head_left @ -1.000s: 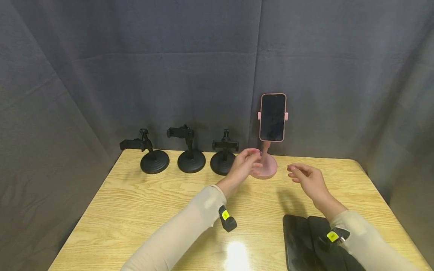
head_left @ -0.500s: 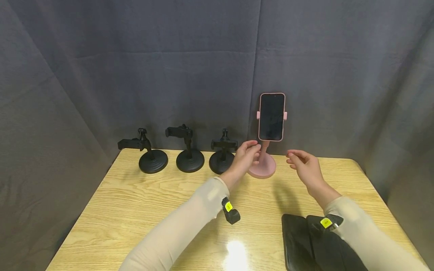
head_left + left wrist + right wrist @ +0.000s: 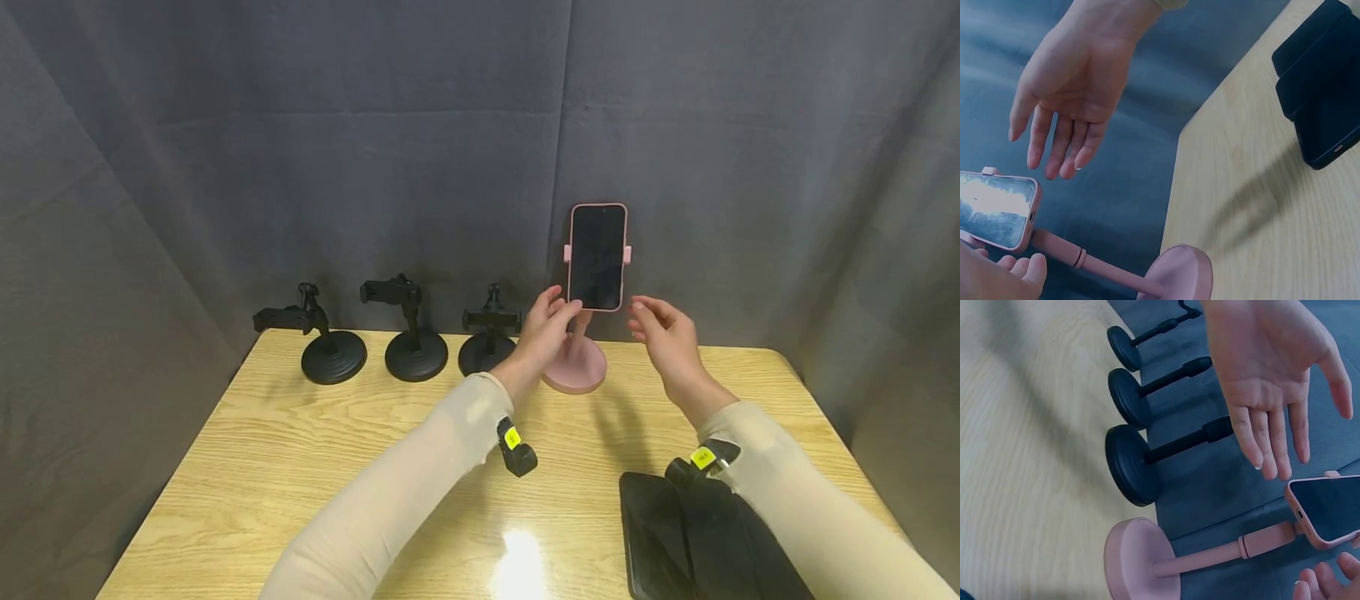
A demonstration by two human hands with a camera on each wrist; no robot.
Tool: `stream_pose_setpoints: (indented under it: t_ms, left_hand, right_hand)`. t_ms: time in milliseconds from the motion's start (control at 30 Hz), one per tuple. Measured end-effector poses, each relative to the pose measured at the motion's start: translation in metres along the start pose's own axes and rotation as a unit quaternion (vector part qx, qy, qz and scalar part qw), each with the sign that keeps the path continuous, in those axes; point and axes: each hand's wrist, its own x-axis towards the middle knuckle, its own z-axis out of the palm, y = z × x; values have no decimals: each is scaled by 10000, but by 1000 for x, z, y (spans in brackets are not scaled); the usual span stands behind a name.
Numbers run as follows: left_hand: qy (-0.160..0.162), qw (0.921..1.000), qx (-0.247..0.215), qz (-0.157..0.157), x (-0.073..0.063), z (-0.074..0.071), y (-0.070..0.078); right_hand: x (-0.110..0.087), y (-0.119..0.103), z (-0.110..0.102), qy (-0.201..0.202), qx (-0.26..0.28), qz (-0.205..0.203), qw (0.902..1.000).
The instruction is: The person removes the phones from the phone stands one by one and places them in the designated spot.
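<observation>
A phone in a pink case [image 3: 597, 257] stands upright in the side clamps of a pink phone stand [image 3: 576, 367]. Just left of the phone's lower end is my left hand [image 3: 543, 335], its thumb overlapping the phone's corner in the head view. From the right wrist view, that left hand [image 3: 1266, 381] has straight fingers and appears apart from the phone. My right hand [image 3: 671, 346] is raised at the phone's right, with a gap between them. Its fingers look relaxed in the left wrist view, where the right hand [image 3: 1082, 75] holds nothing.
Black phone stands, a left one [image 3: 333, 357], a middle one [image 3: 416, 354] and a right one [image 3: 487, 352], line the back of the wooden table [image 3: 337, 467]. Black phones [image 3: 660, 533] lie at the front right under my right forearm. A grey curtain [image 3: 375, 150] hangs behind.
Both hands have risen from beside the stand's base and stem to the phone's lower end. The phone and stands have stayed in place, while the head view has shifted slightly.
</observation>
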Motion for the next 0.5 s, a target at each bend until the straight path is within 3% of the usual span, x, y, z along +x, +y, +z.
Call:
stream_pose_setpoints:
  t_ms: [167,500]
  left_hand:
    - [146,9998,143,42,7,-1,6]
    - [241,9996,-130,8,21,3,15]
  right_hand:
    - [7,-10,4,57,184,94,9998]
    - [26,-21,13,159,597,203,9979]
